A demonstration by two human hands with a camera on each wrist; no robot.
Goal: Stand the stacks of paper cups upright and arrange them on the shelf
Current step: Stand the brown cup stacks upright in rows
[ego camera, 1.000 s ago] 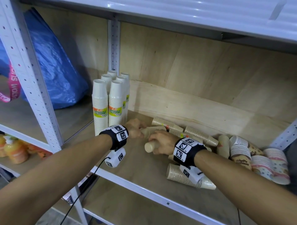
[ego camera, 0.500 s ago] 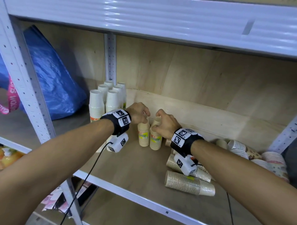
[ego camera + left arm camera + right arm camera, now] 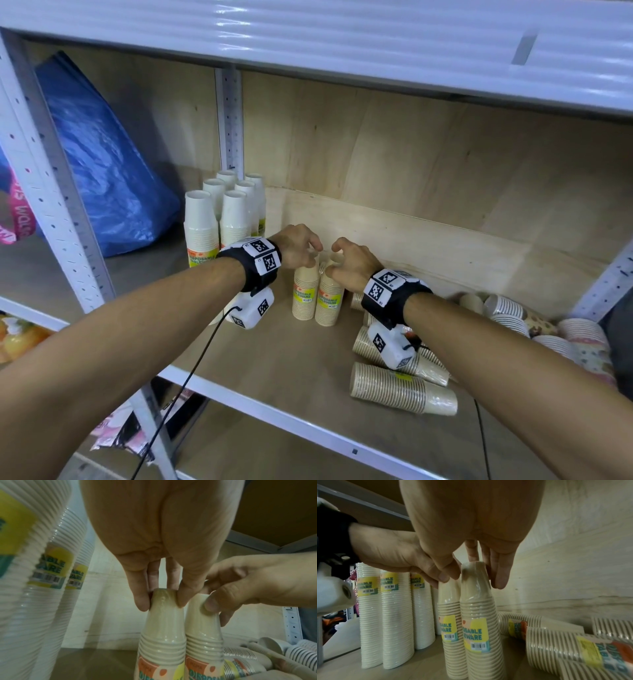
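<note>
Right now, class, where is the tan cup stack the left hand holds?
In the head view, the tan stack stands upright mid-shelf, gripped by the left hand, touching its twin, right of the white stacks.

Left rear: tall white paper-cup stacks point(image 3: 219, 219) stand clustered in the corner of the wooden shelf board point(image 3: 274, 370).
Centre: two short beige wrapped cup stacks point(image 3: 317, 296) upright, touching, right of that cluster.
Right front: ribbed brown cup stacks point(image 3: 400, 390) lie on their sides.
Far right: patterned cup stacks point(image 3: 579, 339) lie by the back wall.
Neighbouring bay, left: crumpled blue plastic bag point(image 3: 102, 161).
</note>
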